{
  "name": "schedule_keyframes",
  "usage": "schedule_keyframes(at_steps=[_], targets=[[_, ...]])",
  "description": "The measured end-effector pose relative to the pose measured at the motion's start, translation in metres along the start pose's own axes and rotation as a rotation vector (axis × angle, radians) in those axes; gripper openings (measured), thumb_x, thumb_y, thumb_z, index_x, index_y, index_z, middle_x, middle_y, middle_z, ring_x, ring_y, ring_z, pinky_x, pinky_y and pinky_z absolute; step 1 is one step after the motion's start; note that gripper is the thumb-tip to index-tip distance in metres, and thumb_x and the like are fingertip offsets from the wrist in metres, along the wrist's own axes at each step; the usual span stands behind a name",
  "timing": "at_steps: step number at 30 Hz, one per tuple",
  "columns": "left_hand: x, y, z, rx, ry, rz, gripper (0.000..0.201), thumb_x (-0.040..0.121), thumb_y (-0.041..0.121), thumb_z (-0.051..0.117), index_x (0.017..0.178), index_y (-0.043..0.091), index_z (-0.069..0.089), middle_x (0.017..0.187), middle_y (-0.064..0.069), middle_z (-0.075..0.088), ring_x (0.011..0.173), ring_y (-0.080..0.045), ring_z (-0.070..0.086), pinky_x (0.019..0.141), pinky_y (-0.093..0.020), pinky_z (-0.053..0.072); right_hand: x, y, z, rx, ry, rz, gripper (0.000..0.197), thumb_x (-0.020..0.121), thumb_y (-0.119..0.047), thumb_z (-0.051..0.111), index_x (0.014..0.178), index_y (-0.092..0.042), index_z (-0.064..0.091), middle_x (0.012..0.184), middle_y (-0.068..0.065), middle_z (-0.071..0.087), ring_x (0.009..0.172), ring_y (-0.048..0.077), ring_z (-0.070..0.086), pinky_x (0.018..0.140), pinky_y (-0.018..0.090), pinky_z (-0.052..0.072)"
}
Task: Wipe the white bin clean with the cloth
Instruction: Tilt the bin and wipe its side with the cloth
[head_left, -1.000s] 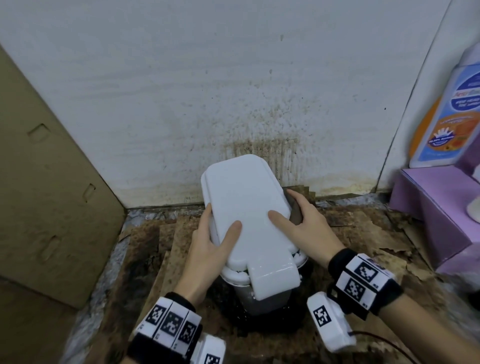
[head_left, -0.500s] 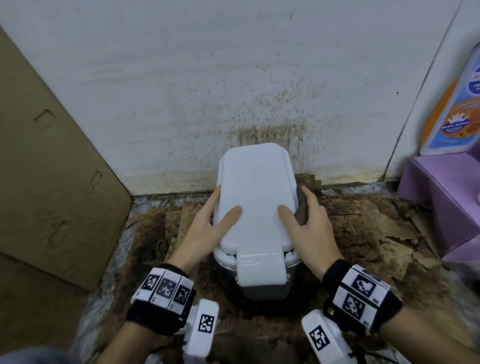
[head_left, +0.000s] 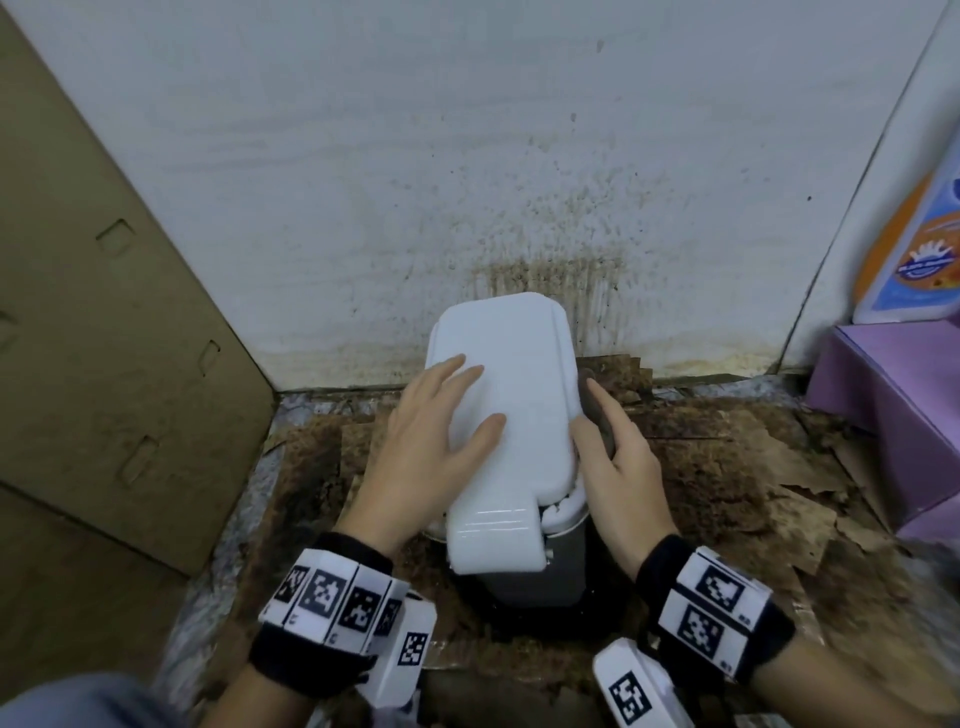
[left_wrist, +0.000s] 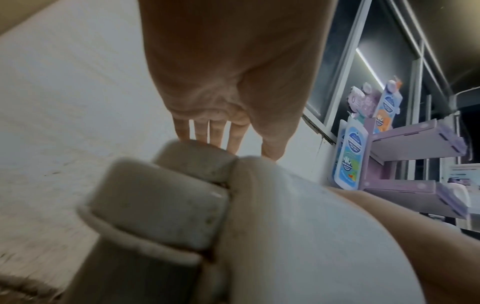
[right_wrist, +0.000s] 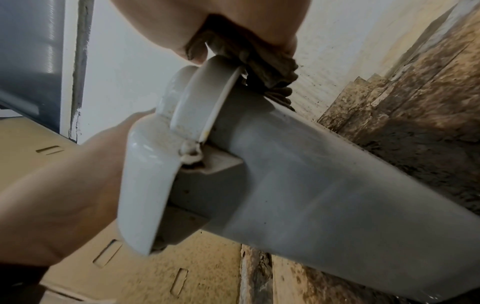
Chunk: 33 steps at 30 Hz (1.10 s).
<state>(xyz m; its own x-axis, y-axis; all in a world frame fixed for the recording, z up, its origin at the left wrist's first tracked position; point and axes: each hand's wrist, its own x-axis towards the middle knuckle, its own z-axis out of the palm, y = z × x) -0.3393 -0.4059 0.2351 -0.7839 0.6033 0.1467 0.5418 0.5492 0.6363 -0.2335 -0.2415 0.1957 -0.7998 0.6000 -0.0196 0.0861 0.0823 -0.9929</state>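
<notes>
The white bin (head_left: 524, 379) stands on stained cardboard by the wall, its lid closed and a front latch tab (head_left: 493, 535) hanging down. My left hand (head_left: 441, 431) lies flat on the lid's left half, fingers straight. My right hand (head_left: 613, 457) holds a dark brown cloth (head_left: 595, 410) against the bin's right rim. In the right wrist view the cloth (right_wrist: 265, 67) is bunched under the fingers at the lid edge, above the bin's grey-white side (right_wrist: 324, 185). The left wrist view shows the left hand (left_wrist: 228, 127) with fingers spread over the lid (left_wrist: 285, 226).
A brown cardboard sheet (head_left: 104, 338) leans at the left. The spattered white wall (head_left: 467, 182) is right behind the bin. A purple display stand (head_left: 898, 405) with a soap bottle (head_left: 909, 260) stands at the right. Torn soiled cardboard (head_left: 753, 467) covers the floor.
My left hand slid from the lid's left edge up onto its top. The right hand moved off the lid top to the right rim with the cloth. The bin now sits turned slightly.
</notes>
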Motion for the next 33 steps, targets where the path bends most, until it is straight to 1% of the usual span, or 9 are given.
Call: schedule_keyframes(at_steps=[3, 8, 11, 13, 16, 21, 27, 30, 33], targets=[[-0.003, 0.005, 0.002, -0.033, -0.035, -0.012, 0.067, 0.1, 0.055, 0.052, 0.159, 0.034, 0.029, 0.166, 0.021, 0.02, 0.153, 0.001, 0.013, 0.123, -0.027, 0.016, -0.001, -0.004, 0.005, 0.029, -0.036, -0.017, 0.049, 0.103, -0.041, 0.045, 0.152, -0.041, 0.038, 0.146, -0.016, 0.048, 0.13, 0.002, 0.051, 0.111, 0.041, 0.044], [-0.005, 0.004, -0.001, -0.043, -0.079, -0.042, 0.077, 0.1, 0.063, 0.042, 0.163, 0.031, 0.015, 0.168, 0.02, 0.013, 0.153, 0.002, 0.009, 0.123, -0.026, 0.012, 0.003, -0.009, 0.01, 0.041, -0.178, -0.014, 0.048, 0.107, -0.035, 0.043, 0.153, -0.041, 0.034, 0.135, -0.037, 0.047, 0.11, -0.028, 0.045, 0.093, 0.004, 0.04], [-0.007, -0.001, -0.004, 0.002, -0.055, -0.075, 0.077, 0.1, 0.064, 0.038, 0.164, 0.027, 0.014, 0.17, 0.015, 0.011, 0.154, 0.0, 0.007, 0.128, -0.035, 0.011, 0.004, -0.009, 0.016, 0.112, -0.201, 0.036, 0.048, 0.107, -0.039, 0.043, 0.154, -0.038, 0.035, 0.146, -0.025, 0.047, 0.131, -0.008, 0.045, 0.109, 0.02, 0.038], [-0.009, -0.007, -0.004, 0.019, -0.035, -0.083, 0.076, 0.102, 0.063, 0.036, 0.164, 0.026, 0.012, 0.171, 0.015, 0.009, 0.155, 0.0, 0.006, 0.129, -0.036, 0.01, 0.006, -0.004, 0.023, 0.169, -0.165, 0.065, 0.043, 0.105, -0.041, 0.044, 0.148, -0.04, 0.044, 0.143, -0.019, 0.054, 0.131, 0.003, 0.051, 0.113, 0.035, 0.041], [-0.011, -0.018, -0.003, 0.004, -0.027, -0.063, 0.069, 0.105, 0.059, 0.031, 0.165, 0.029, 0.011, 0.17, 0.021, 0.005, 0.155, 0.005, 0.001, 0.129, -0.032, 0.005, 0.007, 0.001, 0.035, 0.208, -0.08, 0.08, 0.049, 0.096, -0.05, 0.045, 0.144, -0.042, 0.049, 0.141, -0.015, 0.058, 0.131, 0.008, 0.053, 0.113, 0.042, 0.042], [-0.011, -0.026, -0.004, -0.077, -0.03, -0.074, 0.056, 0.11, 0.044, 0.027, 0.163, 0.031, 0.014, 0.169, 0.024, 0.005, 0.152, 0.012, -0.001, 0.129, -0.029, 0.003, 0.0, 0.008, 0.05, 0.22, -0.067, 0.009, 0.047, 0.1, -0.045, 0.042, 0.146, -0.038, 0.049, 0.144, -0.019, 0.056, 0.135, 0.003, 0.049, 0.117, 0.039, 0.038], [-0.011, -0.029, -0.007, -0.05, -0.045, -0.082, 0.056, 0.112, 0.041, 0.028, 0.164, 0.03, 0.013, 0.17, 0.02, 0.006, 0.154, 0.007, 0.002, 0.13, -0.033, 0.005, -0.015, 0.003, 0.068, 0.279, -0.091, -0.091, 0.039, 0.109, -0.021, 0.037, 0.144, -0.033, 0.051, 0.136, -0.03, 0.057, 0.127, -0.015, 0.048, 0.102, 0.007, 0.039], [-0.011, -0.029, -0.006, -0.039, -0.048, -0.073, 0.055, 0.112, 0.04, 0.027, 0.164, 0.029, 0.012, 0.171, 0.019, 0.005, 0.155, 0.006, 0.002, 0.13, -0.033, 0.006, -0.022, 0.001, 0.079, 0.298, -0.118, -0.114, 0.043, 0.11, -0.028, 0.037, 0.151, -0.035, 0.041, 0.148, -0.025, 0.049, 0.133, -0.013, 0.044, 0.106, 0.01, 0.038], [-0.01, -0.03, -0.003, -0.035, -0.044, -0.056, 0.055, 0.113, 0.037, 0.027, 0.164, 0.028, 0.012, 0.171, 0.017, 0.005, 0.155, 0.005, 0.001, 0.13, -0.035, 0.006, -0.025, 0.003, 0.09, 0.203, -0.12, -0.153, 0.05, 0.106, -0.043, 0.034, 0.156, -0.042, 0.027, 0.159, -0.029, 0.029, 0.146, -0.009, 0.023, 0.123, 0.031, 0.024]])
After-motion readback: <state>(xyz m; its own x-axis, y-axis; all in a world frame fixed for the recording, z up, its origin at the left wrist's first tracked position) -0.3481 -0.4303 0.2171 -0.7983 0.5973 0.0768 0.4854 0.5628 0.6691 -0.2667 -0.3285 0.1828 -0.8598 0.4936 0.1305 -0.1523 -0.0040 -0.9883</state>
